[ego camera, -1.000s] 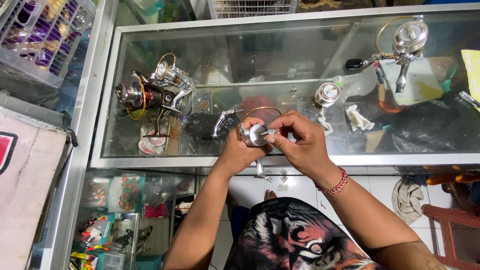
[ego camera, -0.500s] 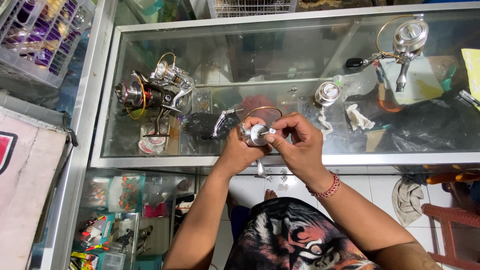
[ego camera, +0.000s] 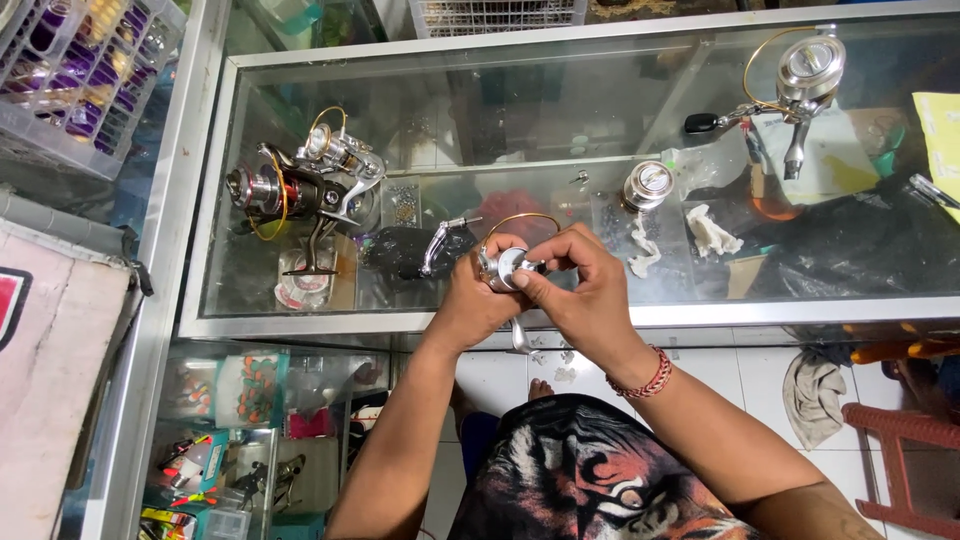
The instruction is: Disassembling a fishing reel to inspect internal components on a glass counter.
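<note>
Two hands meeting over the near edge of the glass surface (ego camera: 300,325), both closed on one silver fishing reel (ego camera: 500,268). Left hand (ego camera: 470,295) wrapped around the reel body from the left; right hand (ego camera: 585,290) curled over it from the right, fingertips (ego camera: 525,278) pinching the front of the spool. Compared with a second ago, barely any shift: same grip, same spot over the near edge, right-hand fingers perhaps turned slightly on the spool face. Reads as fine work on the spool in progress rather than a step finished. Gold bail wire (ego camera: 520,217) arching just above the knuckles, handle (ego camera: 437,245) sticking out to the left.

Around: on the left of the surface, two more reels (ego camera: 305,185) standing close together, with a black pouch (ego camera: 405,252) between them and the hands. Farther right, a loose silver spool (ego camera: 647,184), scraps of white tissue (ego camera: 712,232), and at the far right a fourth reel (ego camera: 800,75) on a pale cloth. Nothing between the hands and the held reel; the pouch and the loose spool lie closest on either side.
</note>
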